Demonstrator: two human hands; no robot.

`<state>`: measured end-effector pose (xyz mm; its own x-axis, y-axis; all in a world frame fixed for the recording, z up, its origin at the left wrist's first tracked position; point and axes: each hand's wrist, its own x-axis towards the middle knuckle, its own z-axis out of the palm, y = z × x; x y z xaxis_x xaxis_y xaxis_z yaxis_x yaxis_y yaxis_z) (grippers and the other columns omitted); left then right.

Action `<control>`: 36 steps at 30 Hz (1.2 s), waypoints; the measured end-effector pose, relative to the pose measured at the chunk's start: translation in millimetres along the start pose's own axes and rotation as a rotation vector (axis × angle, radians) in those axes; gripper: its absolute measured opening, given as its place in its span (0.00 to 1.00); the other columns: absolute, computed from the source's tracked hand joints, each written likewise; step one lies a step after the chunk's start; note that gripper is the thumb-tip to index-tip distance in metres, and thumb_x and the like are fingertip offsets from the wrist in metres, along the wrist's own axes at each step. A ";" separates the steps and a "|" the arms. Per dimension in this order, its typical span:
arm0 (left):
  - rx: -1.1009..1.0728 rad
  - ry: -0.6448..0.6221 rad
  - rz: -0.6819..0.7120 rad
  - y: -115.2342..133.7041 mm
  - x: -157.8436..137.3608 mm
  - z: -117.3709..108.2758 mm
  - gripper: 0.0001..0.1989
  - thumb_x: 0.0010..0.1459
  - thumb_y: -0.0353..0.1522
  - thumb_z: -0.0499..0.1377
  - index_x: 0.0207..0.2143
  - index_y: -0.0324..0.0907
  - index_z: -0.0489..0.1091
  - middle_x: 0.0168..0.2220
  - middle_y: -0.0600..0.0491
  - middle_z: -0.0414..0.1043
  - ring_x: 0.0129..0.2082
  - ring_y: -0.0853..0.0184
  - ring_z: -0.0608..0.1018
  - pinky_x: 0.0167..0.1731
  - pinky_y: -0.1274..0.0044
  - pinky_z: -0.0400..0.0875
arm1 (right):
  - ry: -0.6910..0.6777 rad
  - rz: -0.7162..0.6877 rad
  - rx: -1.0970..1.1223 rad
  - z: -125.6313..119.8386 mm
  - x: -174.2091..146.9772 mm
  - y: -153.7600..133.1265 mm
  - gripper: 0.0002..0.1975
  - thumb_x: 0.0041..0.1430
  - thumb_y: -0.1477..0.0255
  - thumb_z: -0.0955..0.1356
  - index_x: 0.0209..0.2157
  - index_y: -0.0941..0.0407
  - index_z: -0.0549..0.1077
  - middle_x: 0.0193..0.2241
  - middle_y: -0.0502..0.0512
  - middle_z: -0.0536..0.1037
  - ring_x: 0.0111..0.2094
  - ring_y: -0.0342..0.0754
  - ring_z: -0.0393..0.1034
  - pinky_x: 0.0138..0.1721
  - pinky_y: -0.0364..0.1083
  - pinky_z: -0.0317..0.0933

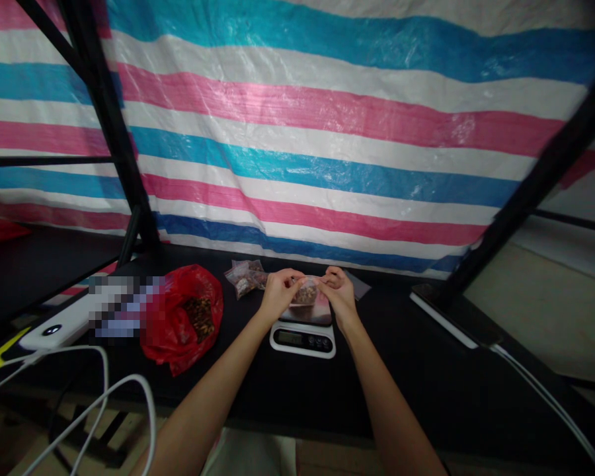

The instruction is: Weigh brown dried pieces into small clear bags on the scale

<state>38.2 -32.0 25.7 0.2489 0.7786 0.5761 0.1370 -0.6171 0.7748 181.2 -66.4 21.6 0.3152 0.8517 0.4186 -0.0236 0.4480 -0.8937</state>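
Between my hands is a small clear plastic bag [305, 293] with brownish bits inside, held over the plate of a white digital kitchen scale [303, 339]. My left hand [280, 291] pinches the bag's top edge on the left. On the right side, my right hand [338, 288] grips the same edge with curled fingers. Several filled clear bags [246, 276] lie just beyond my left hand. Behind my right hand, a flat clear bag [357, 285] rests on the table. Whether the held bag touches the scale I cannot tell.
A red plastic bag [182, 324] of brown pieces stands open on the black table [396, 377], left of the scale. A white power bank [62, 325] with white cables [146, 396] lies farther left. A dark tablet-like slab [446, 314] is at right. Striped sheeting [317, 152] hangs behind.
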 end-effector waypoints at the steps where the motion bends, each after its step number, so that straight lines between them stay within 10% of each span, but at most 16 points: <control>1: -0.009 0.005 -0.009 0.2 0.2 -0.2 0.09 0.49 0.35 0.58 0.27 0.38 0.73 0.23 0.53 0.72 0.16 0.75 0.66 0.19 0.82 0.59 | -0.003 0.011 0.021 0.5 -0.2 -1.1 0.21 0.35 0.66 0.73 0.31 0.52 0.62 0.18 0.42 0.69 0.14 0.38 0.61 0.15 0.39 0.57; 36: -0.014 0.005 -0.038 1.8 2.4 -5.6 0.13 0.48 0.38 0.58 0.28 0.36 0.73 0.17 0.55 0.68 0.15 0.75 0.65 0.17 0.82 0.58 | -0.074 0.045 -0.145 -5.7 0.8 0.9 0.09 0.41 0.65 0.71 0.25 0.56 0.74 0.23 0.51 0.75 0.22 0.43 0.65 0.25 0.43 0.59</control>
<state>33.7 -30.7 29.9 0.2393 0.8019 0.5475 0.1324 -0.5855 0.7998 186.9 -66.8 20.2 0.2465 0.8899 0.3838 0.1027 0.3698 -0.9234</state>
